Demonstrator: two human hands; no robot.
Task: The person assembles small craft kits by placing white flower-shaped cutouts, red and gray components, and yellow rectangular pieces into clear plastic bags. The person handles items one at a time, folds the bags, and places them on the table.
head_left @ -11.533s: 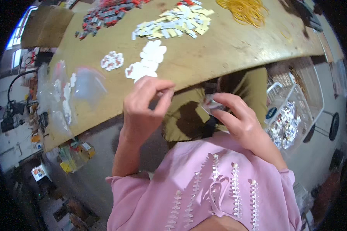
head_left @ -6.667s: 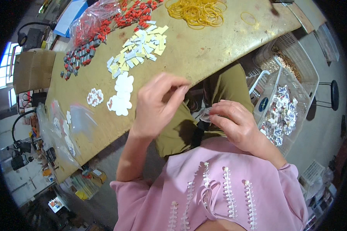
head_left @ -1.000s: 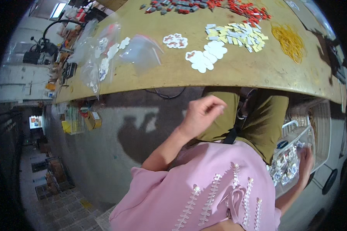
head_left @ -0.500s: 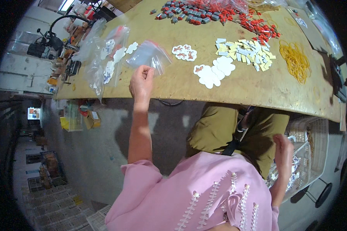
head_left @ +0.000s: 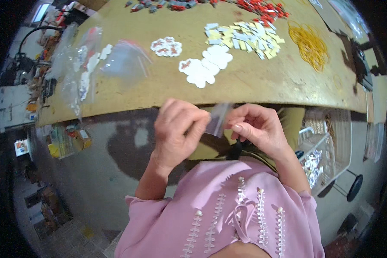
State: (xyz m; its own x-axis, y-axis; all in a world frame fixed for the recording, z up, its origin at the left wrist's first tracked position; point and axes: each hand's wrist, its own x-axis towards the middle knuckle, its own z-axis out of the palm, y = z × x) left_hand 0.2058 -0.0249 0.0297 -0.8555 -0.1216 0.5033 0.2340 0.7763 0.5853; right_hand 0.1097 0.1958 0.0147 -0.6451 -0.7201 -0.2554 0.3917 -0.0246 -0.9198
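My left hand is closed, pinching a small clear zip bag by one side, just off the table's near edge above my lap. The bag is smeared by motion; I can make out nothing inside it. On its other side, my right hand has its fingers loosely curved and apart, the fingertips close to the bag's edge. Beyond my left hand, more clear zip bags lie in a stack. White cloud-shaped cards and a group of cards with red print lie to the right of that stack.
Pale yellow and grey strips lie in a heap, with yellow rubber bands to the right. Red parts and grey motor-like pieces sit farther back. Larger plastic bags hang over the table's left edge. A white basket stands at right.
My left hand has come back from the stacked bags toward my lap with a zip bag. My right hand has risen from beside the basket to meet it. The view has shifted.
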